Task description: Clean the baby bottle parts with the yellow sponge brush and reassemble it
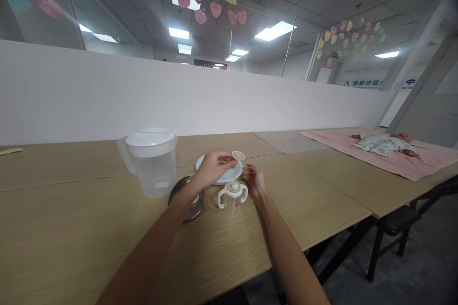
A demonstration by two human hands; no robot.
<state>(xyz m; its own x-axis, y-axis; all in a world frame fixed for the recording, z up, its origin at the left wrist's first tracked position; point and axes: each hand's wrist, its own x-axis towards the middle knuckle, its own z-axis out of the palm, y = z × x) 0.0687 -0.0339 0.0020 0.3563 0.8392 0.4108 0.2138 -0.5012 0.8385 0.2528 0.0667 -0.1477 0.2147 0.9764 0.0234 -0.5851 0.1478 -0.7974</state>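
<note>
My left hand [213,167] reaches over a pale blue plate [229,177] and pinches a small clear round cap [238,155] at its fingertips. Just below stands a clear baby bottle [232,204], upright on the table, with two white handles and a nipple on top. To the right of the bottle, my right hand [255,179] hovers with loosely bent fingers apart and nothing visible in them. Partly behind my left forearm sits a round steel dish [195,209]; its contents are mostly hidden.
A clear lidded pitcher [155,169] of water stands left of the dish. On the far right a baby doll [381,144] in patterned clothes lies on a pink cloth [411,164]. A black stool [399,220] is beside the wooden table [89,228]; a white partition [214,105] runs behind.
</note>
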